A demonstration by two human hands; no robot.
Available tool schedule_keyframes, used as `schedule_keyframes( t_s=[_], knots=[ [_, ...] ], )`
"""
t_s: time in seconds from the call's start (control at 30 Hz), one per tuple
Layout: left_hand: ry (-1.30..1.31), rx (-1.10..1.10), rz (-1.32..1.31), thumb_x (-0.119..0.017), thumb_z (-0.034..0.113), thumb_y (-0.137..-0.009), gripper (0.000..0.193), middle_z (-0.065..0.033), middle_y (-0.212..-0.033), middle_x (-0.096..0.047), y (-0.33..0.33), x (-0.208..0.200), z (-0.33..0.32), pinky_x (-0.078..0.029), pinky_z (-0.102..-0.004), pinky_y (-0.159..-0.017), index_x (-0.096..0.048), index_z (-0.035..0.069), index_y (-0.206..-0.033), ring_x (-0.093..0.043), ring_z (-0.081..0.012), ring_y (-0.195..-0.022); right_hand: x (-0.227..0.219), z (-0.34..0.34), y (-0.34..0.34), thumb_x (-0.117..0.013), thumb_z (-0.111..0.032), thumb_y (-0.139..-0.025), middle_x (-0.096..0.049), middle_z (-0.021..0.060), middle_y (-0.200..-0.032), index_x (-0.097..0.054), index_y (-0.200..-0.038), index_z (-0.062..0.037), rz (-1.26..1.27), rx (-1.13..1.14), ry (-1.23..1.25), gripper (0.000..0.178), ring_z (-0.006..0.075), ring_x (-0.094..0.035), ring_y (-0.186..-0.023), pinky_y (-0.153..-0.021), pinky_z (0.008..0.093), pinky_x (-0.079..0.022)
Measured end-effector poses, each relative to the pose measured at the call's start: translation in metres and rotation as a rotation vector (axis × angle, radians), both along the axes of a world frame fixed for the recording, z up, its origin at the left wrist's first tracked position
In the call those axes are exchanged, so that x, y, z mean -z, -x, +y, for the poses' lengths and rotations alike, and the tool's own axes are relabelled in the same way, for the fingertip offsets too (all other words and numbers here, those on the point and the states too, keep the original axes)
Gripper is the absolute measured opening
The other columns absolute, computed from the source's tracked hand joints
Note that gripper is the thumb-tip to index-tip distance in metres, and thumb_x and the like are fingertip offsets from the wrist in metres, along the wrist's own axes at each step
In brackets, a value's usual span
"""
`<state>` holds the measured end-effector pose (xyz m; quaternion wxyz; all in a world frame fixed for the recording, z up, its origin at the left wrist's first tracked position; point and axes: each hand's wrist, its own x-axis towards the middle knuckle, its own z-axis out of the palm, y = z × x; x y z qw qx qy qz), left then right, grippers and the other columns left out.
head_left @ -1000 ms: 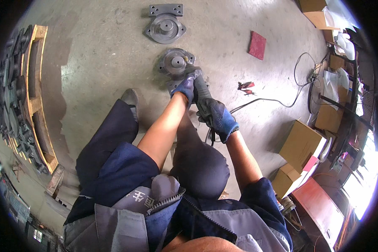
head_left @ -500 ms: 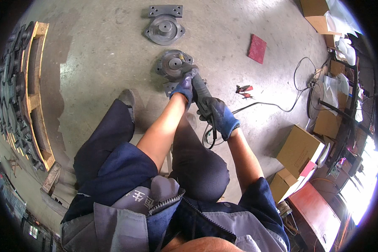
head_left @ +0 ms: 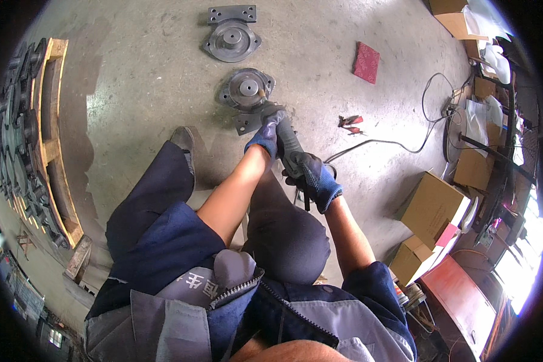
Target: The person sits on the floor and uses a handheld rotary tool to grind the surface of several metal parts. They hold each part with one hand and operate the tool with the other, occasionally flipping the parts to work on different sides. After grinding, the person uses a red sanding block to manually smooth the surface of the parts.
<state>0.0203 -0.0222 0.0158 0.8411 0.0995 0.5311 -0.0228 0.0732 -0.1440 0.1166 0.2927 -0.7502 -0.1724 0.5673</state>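
Note:
Both my gloved hands are closed around a dark electric die grinder with a small tan tip. My left hand wraps its front end; my right hand grips its rear body, where the cord leaves. The tip lies at the lower right of the central hub of a round grey metal flange on the floor. Whether it touches is too small to tell. My left hand partly covers the flange's near plate. Farther off lies a second, similar metal flange, with a drilled plate on its far side.
A red pad and red-handled tools lie on the floor to the right. The black cord runs toward a rack with cardboard boxes. At left stands a wooden pallet with dark metal parts. My shoe is beside the work.
The grinder tip has moved from the upper right of the flange's hub down to its lower right, toward me. Both hands keep their hold. The whole view has shifted slightly.

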Motion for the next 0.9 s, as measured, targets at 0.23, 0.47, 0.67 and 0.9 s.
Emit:
schedule_keyframes(
  t_s=[0.23, 0.47, 0.67, 0.9],
  knots=[
    [-0.128, -0.033, -0.07, -0.057, 0.053, -0.083, 0.054, -0.0107, -0.101, -0.064, -0.013, -0.004, 0.017, -0.049, -0.0345, -0.079, -0.059, 0.008, -0.113, -0.061, -0.0211, -0.089, 0.016, 0.008, -0.017, -0.067, -0.003, -0.077, -0.063, 0.0143, -0.089, -0.058, -0.102, 0.0044, -0.271, -0.317, -0.169, 0.027, 0.018, -0.067, -0.078, -0.064, 0.0291, -0.054],
    [0.047, -0.115, -0.104, -0.061, 0.048, -0.082, 0.052, -0.0111, -0.101, -0.064, -0.018, 0.021, 0.027, -0.051, -0.0362, -0.079, -0.058, 0.007, -0.112, -0.063, -0.0226, -0.087, 0.034, 0.008, -0.024, -0.059, -0.013, -0.089, -0.065, 0.0118, -0.091, -0.053, -0.114, 0.004, 0.086, 0.004, -0.179, 0.031, 0.016, -0.067, -0.081, -0.063, 0.026, -0.053],
    [-0.08, -0.041, -0.012, -0.061, 0.049, -0.081, 0.053, -0.0111, -0.099, -0.064, -0.011, -0.019, 0.022, -0.051, -0.0358, -0.078, -0.058, 0.007, -0.113, -0.063, -0.0223, -0.088, 0.014, 0.01, -0.018, -0.065, -0.009, -0.083, -0.065, 0.0118, -0.087, -0.057, -0.109, 0.0051, -0.135, -0.194, -0.08, 0.03, 0.0176, -0.066, -0.078, -0.061, 0.0294, -0.053],
    [-0.081, 0.01, 0.019, -0.057, 0.055, -0.081, 0.061, -0.013, -0.108, -0.062, 0.001, -0.009, 0.009, -0.047, -0.0365, -0.084, -0.056, 0.007, -0.118, -0.06, -0.0255, -0.095, 0.005, 0.003, -0.003, -0.066, -0.008, -0.081, -0.064, 0.0128, -0.089, -0.058, -0.104, 0.0038, -0.092, -0.169, -0.096, 0.027, 0.0187, -0.066, -0.079, -0.063, 0.0315, -0.054]
  ],
)
